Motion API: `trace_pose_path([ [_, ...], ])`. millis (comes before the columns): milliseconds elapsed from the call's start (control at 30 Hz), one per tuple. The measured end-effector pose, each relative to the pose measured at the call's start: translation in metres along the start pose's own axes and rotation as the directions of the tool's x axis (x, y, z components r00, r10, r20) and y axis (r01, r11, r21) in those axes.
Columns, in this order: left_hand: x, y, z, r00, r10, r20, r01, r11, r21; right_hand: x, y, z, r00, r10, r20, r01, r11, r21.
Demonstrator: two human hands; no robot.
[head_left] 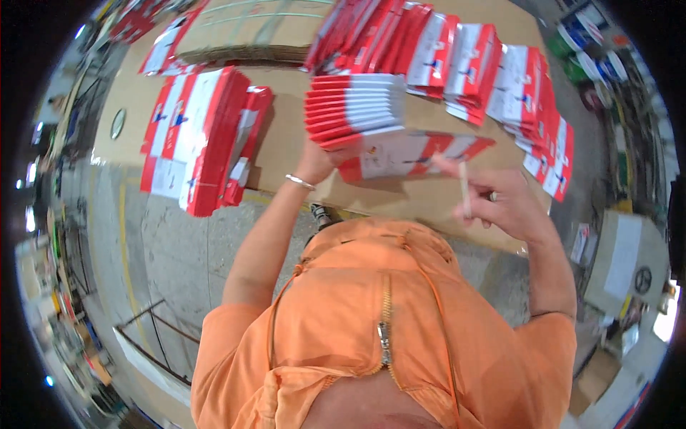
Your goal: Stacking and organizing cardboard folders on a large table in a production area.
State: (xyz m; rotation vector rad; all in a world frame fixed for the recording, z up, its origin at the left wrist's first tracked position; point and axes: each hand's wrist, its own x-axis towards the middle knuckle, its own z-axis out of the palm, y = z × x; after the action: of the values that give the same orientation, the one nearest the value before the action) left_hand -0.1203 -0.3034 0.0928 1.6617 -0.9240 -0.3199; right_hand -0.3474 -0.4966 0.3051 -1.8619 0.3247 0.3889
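My left hand (319, 161), with a silver bracelet at its wrist, is closed on the lower left end of a bundle of red-and-white packets (355, 107). Their stacked edges fan upward over the table. A flat face of one red-and-white packet (396, 159) extends from the bundle toward my right hand (504, 200). That hand is curled, with its index finger stretched toward the packet's right part. Between its fingers stands a thin pale stick (465, 189), whose exact kind I cannot make out. Whether the fingertip touches the packet is blurred.
A cardboard-covered table (286, 93) lies before me. Piled red-and-white packets (187, 136) rest at its left. Overlapping packets (525, 86) run along the back and right. A strapped cardboard stack (250, 28) stands at the back. A metal frame (158, 322) stands on the floor at left.
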Motion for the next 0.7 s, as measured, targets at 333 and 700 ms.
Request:
trace_pose_path([
  [333,-0.01,0.038,0.004,0.999,-0.051,0.018,0.054,0.966,-0.255,0.122,-0.067,0.051,0.729,-0.671,0.139,0.354,0.195,-0.915],
  [700,-0.005,0.133,-0.033,0.967,0.23,-0.111,-0.214,0.967,0.137,0.144,-0.052,0.051,0.724,-0.673,0.153,0.399,0.229,-0.888],
])
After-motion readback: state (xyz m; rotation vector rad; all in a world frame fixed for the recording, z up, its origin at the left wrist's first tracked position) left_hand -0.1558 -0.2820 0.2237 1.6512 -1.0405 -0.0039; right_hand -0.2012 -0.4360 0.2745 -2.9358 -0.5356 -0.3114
